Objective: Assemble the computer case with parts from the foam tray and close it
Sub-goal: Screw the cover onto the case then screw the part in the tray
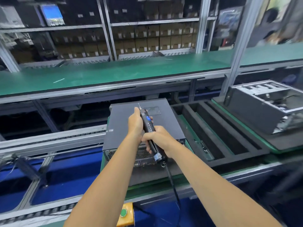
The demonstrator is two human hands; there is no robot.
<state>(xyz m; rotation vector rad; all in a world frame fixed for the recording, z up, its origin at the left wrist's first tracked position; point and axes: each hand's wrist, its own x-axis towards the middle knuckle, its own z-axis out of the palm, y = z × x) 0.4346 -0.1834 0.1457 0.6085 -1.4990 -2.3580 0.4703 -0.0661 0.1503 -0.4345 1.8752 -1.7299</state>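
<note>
Case [131, 128] sits mid-frame on a green mat, lid on, looks closed; vent grille at its upper right, rear ports face the viewer at lower centre. Tray [218, 133], black foam, lies just right of the case, touching or nearly so; long slots look mostly empty, one small metal part in the near slot. Second case [268, 108], open, sits at right edge, apart from the tray.

Driver [150, 133], black electric screwdriver with a blue display, is held over the lid, bit pointing up-frame, cable trailing down to lower centre. Right hand [157, 139] is wrapped round the lower body of the driver, fingers curled tight. Left hand [136, 122] grips the upper barrel near the bit, thumb along it.

Risks, judged:
- Bit tip is close over the lid; a slip scratches the panel or catches the grille.
- Can't tell if a screw is on the bit; if it is, it could drop into the grille or the belt gap at left.
- Left fingers sit near the bit; triggering now could nip them.
- Cable hangs across the rear ports; a tug may snag it there.
- Driving at this slant could cross-thread or strip a screw.
</note>
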